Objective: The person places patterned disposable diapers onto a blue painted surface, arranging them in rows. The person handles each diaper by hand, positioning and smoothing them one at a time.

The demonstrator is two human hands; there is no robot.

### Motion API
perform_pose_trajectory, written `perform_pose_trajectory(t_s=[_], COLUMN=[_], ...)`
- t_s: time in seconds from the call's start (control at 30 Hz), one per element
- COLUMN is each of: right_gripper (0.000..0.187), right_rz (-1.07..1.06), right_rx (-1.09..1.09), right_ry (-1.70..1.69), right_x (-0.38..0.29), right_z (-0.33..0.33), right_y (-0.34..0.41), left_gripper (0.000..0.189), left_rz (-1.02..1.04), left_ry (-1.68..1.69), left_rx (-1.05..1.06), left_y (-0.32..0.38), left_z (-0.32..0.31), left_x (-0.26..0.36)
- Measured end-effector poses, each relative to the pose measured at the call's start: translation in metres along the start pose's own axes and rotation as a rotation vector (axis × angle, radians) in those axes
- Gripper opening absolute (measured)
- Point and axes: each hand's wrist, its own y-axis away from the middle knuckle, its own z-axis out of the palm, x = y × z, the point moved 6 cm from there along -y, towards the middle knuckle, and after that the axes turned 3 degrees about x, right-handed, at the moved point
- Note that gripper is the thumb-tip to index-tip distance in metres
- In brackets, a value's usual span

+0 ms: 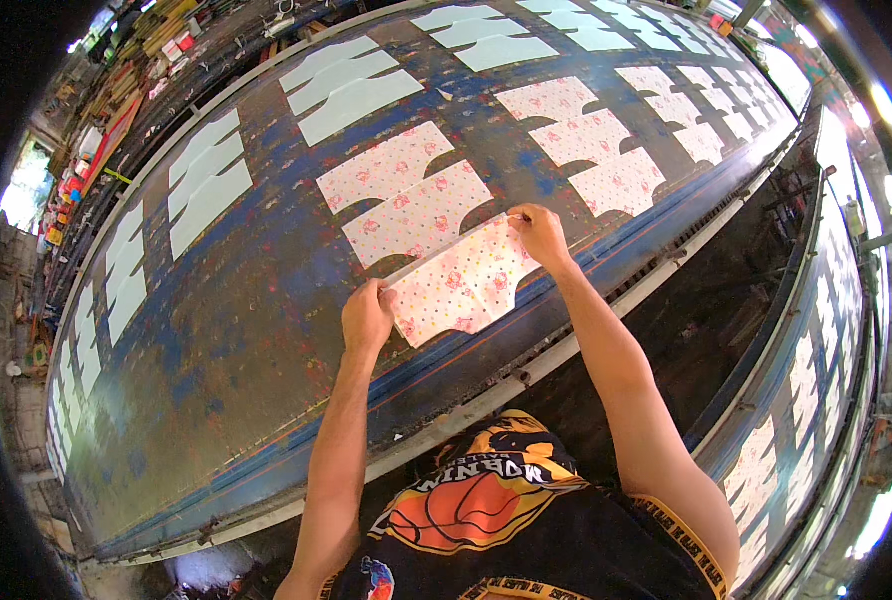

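Observation:
Between my two hands a cut fabric panel (464, 289), white with small coloured dots and pink figures, is held stretched by its far corners at the near edge of a long printing table (266, 315). My left hand (368, 315) pinches its left corner. My right hand (539, 236) pinches the right corner. Just beyond lie two like panels, one (419, 214) right behind the held one and another (386, 169) farther back. Whether the held panel's lower part touches the table I cannot tell.
Patterned panels (617, 180) and pale plain panels (356, 97) lie in rows along the table. A metal rail (551, 367) runs along its near edge. A second table with panels (753, 465) stands at right, across a dark gap. Containers (70, 184) and clutter line the far left.

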Motion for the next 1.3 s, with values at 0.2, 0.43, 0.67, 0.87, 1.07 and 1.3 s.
perform_pose_trajectory(t_s=[0.2,0.43,0.67,0.87,1.07,1.3], right_gripper=[0.02,0.016,0.019,0.018,0.02,0.018], right_rz=[-0.035,-0.114,-0.202,-0.296,-0.29,-0.237], right_rx=[-0.164,-0.229,-0.29,-0.255,-0.248,-0.414], right_ry=[0.236,0.208,0.189,0.098,0.0,-0.008], right_x=[0.011,0.014,0.035,0.045,0.047,0.051], right_z=[0.031,0.027,0.034,0.028,0.022,0.028], right_y=[-0.019,-0.032,-0.041,-0.041,-0.042,-0.044], left_gripper=[0.021,0.015,0.019,0.016,0.015,0.014], left_rz=[-0.027,-0.036,-0.153,-0.296,-0.306,-0.344], left_ry=[-0.082,-0.097,-0.266,-0.395,-0.483,-0.423], left_rx=[0.039,0.163,0.146,0.137,0.212,0.2], left_y=[-0.002,-0.004,-0.006,-0.011,-0.009,-0.009], left_z=[0.018,0.017,0.022,0.025,0.033,0.033], left_x=[-0.028,-0.013,-0.005,0.015,0.024,0.025])
